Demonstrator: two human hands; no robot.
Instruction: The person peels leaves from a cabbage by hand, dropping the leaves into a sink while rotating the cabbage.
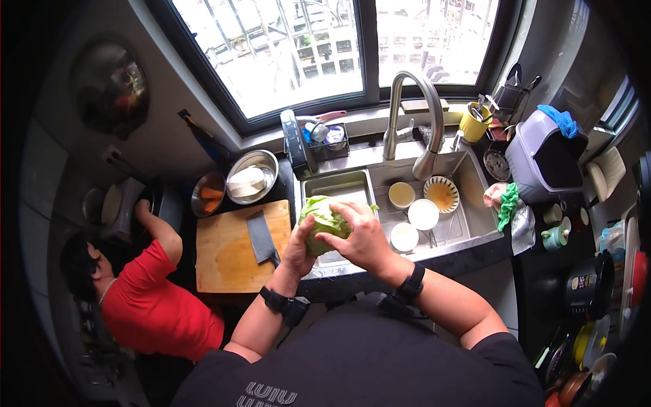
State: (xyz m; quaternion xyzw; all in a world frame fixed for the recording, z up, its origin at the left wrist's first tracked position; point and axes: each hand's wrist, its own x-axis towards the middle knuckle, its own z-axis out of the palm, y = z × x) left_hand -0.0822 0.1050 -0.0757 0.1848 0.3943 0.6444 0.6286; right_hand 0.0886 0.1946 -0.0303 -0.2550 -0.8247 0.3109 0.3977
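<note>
A leafy green head of lettuce or cabbage (pixel 323 218) is between my two hands, held up over the left part of the sink. My left hand (pixel 298 249) grips its left side, thumb up along the leaves. From the right, my right hand (pixel 359 235) wraps over it with the fingers across the top. Beneath, a steel drain tray (pixel 339 184) sits in the sink and is partly hidden by the head and my hands. Left of my hands, a cleaver (pixel 260 237) lies on a wooden cutting board (pixel 220 247).
Several bowls, including a striped bowl (pixel 441 194), stand in the sink (pixel 468 220) under the tall faucet (pixel 428 159). A metal bowl (pixel 271 163) holds white pieces; a smaller bowl (pixel 196 203) holds orange ones. A person in red (pixel 159 298) works at left. A grey bin (pixel 542 159) stands right.
</note>
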